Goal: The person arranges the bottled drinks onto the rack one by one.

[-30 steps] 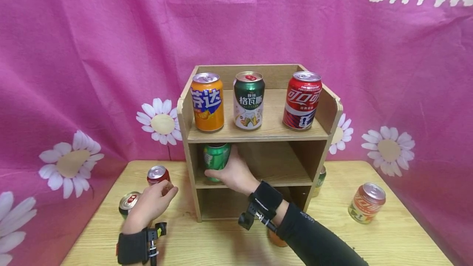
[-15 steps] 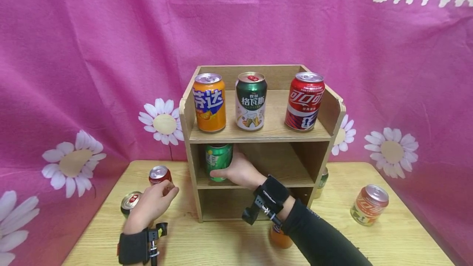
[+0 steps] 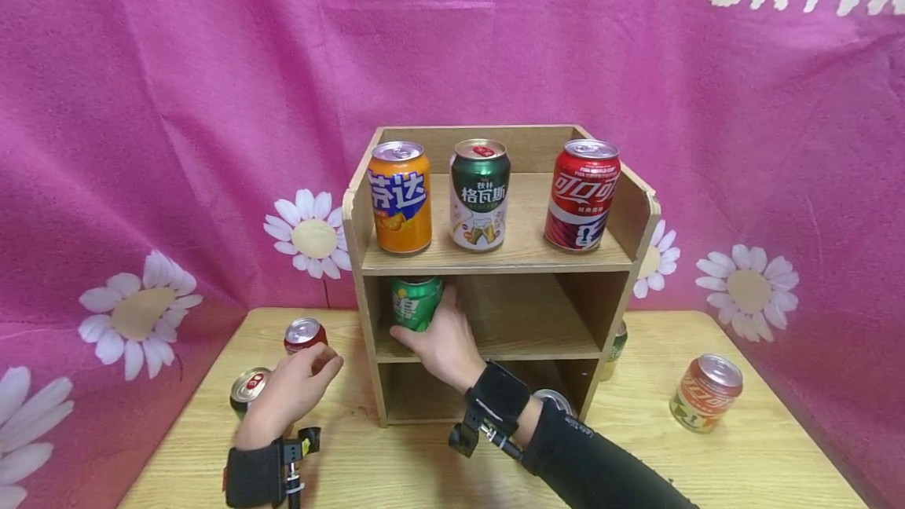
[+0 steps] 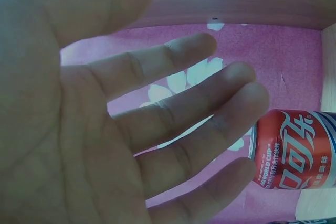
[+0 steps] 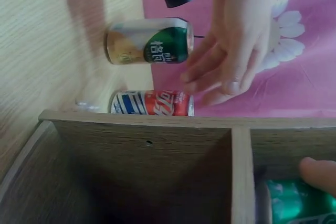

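My right hand (image 3: 447, 340) holds a green soda can (image 3: 413, 303) at the left end of the wooden shelf unit's (image 3: 495, 265) middle level. Its thumb crosses the front of the can, and the other fingers go round the right side. In the right wrist view the thumb lies on the green can. My left hand (image 3: 293, 383) hovers over the table left of the unit, holding nothing, fingers relaxed and spread in the left wrist view. Just beyond its fingertips stands a red cola can (image 4: 294, 150). Partly behind that hand is a dark can with a gold lid (image 3: 249, 383).
On the top level stand an orange soda can (image 3: 401, 203), a green-and-white can (image 3: 481, 199) and a red cola can (image 3: 583, 195). Right of the unit are a peach-coloured can (image 3: 707, 391) and a half-hidden green can (image 3: 615, 352). A can's silver lid (image 3: 555, 399) shows behind my right forearm.
My right hand and forearm have shifted a little left, and the green can has turned and moved slightly left with them. The orange can near my forearm is now mostly covered. My left hand stays put.
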`<state>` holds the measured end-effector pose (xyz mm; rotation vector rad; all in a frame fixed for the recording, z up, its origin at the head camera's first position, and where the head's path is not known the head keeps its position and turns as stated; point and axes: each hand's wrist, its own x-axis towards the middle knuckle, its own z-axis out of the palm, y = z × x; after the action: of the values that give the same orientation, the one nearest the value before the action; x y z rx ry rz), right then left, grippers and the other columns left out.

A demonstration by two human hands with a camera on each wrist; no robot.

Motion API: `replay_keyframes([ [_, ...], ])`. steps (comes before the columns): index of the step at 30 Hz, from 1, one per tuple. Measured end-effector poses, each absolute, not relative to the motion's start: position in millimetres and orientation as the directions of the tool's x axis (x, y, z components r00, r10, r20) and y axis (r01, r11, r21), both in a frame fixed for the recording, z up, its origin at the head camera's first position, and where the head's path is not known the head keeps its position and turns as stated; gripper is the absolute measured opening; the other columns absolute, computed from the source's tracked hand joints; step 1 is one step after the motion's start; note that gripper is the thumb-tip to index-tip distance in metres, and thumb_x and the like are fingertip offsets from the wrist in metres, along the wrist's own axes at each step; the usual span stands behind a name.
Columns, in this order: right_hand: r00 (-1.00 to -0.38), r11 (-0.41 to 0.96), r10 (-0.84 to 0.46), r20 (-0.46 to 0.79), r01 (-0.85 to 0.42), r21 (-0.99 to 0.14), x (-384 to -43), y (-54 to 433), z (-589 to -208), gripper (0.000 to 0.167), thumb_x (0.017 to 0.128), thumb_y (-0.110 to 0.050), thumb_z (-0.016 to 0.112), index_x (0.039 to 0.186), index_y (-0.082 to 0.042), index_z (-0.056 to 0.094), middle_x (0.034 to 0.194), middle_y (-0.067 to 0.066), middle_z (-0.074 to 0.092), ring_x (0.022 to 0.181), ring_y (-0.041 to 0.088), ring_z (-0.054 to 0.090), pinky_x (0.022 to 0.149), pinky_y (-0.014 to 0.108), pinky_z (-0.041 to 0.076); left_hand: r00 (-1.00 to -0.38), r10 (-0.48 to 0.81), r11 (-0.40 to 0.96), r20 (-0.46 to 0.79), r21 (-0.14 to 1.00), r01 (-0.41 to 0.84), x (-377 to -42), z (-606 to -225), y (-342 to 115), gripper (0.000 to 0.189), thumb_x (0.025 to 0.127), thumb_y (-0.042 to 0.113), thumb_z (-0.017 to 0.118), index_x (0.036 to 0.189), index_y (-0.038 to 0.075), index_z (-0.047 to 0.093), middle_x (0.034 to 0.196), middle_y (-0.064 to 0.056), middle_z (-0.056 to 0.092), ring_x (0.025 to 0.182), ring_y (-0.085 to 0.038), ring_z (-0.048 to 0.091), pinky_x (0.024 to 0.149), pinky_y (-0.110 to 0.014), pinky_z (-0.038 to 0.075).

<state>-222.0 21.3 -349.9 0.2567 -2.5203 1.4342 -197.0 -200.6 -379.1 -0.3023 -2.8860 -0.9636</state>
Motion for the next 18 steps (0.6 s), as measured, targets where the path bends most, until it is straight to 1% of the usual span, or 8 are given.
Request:
replay_keyframes([
  [5,-0.963,0.505,-0.073,0.261,-0.261,-0.823,-223,26,-348,0.081,0.074,-0.026,0.081,0.131,0.001,0.029,0.115,0.017,0.054,0.103,0.029,0.058,0.090,0.040,0.046,-0.975,0.159,0.787,0.157,0.576,0.221,-198,-380,-201,0.020,0.094,0.023,0.056,0.102,0.006,0.065,0.095,-0.005,0.065,0.086,-0.022,0.059,0.076,-0.042,0.046],
  [8,-0.968,0.493,-0.097,0.230,-0.248,-0.834,-224,28,-345,0.081,0.074,-0.025,0.081,0.131,-0.001,0.029,0.114,0.016,0.056,0.103,0.028,0.058,0.091,0.039,0.045,-0.974,0.165,0.790,0.156,0.570,0.225,-198,-379,-201,0.020,0.094,0.023,0.055,0.103,0.007,0.065,0.095,-0.005,0.065,0.087,-0.022,0.059,0.076,-0.043,0.047],
  [18,-0.950,0.428,-0.232,0.209,-0.292,-0.855,-233,40,-343,0.086,0.073,-0.018,0.082,0.138,-0.005,0.027,0.124,0.011,0.051,0.109,0.024,0.054,0.098,0.037,0.040,-0.979,0.162,0.785,0.125,0.585,0.205,-196,-379,-200,0.021,0.094,0.023,0.056,0.104,0.007,0.064,0.096,-0.006,0.065,0.085,-0.021,0.058,0.075,-0.043,0.047],
])
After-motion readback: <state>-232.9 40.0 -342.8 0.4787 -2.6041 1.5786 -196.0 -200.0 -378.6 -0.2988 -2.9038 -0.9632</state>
